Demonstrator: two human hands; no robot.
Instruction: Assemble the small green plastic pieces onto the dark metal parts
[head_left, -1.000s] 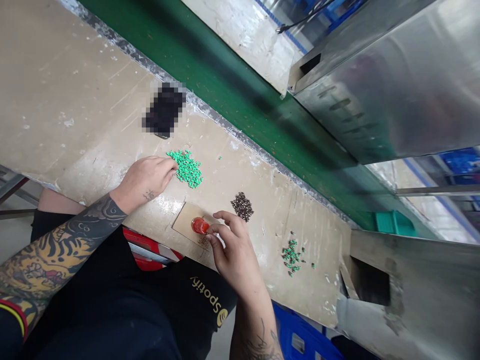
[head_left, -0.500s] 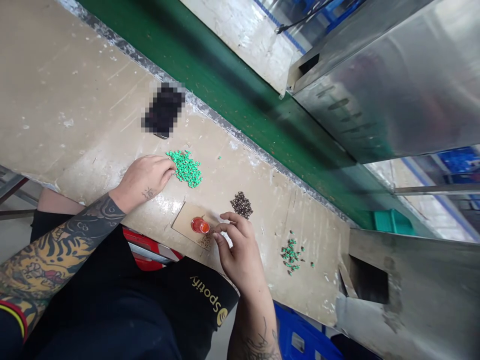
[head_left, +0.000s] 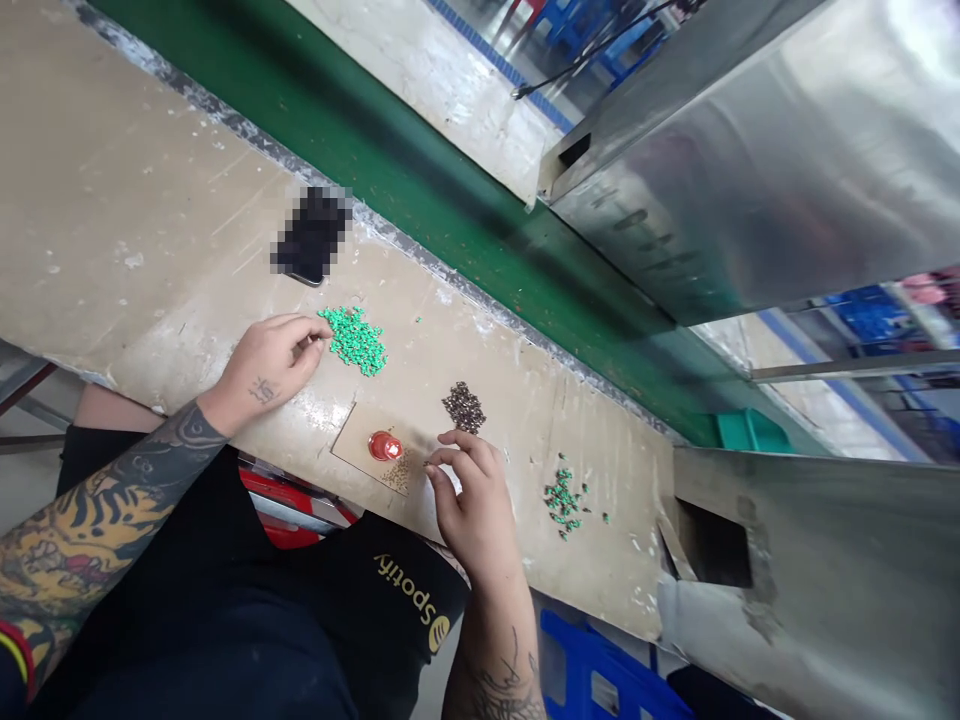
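Note:
My left hand [head_left: 274, 362] rests at the near left edge of a pile of small green pieces [head_left: 358, 342], its thumb and forefinger pinched together. Whatever lies between those fingertips is too small to make out. Thumb and forefinger of my right hand [head_left: 476, 505] also meet, around a tiny dark bit I cannot name. Just left of that hand, a small red-orange cup-like piece [head_left: 384, 446] stands on a flat brown board [head_left: 350, 447]. Tiny golden bits [head_left: 396, 474] are scattered beside it on the board. Beyond my right fingers sits a heap of dark brown metallic-looking pieces [head_left: 463, 408].
Green-and-dark pieces [head_left: 564, 502] form a looser pile to the right. A blurred dark phone-like object [head_left: 311, 235] lies near the green belt [head_left: 420, 190] along the table's far side. Metal housing [head_left: 720, 190] rises at the right; a blue plastic stool [head_left: 592, 670] stands below.
The whole view has shifted slightly. My right hand has drawn a little away from the red-orange piece, which looks more upright. My left hand stays at the green pile.

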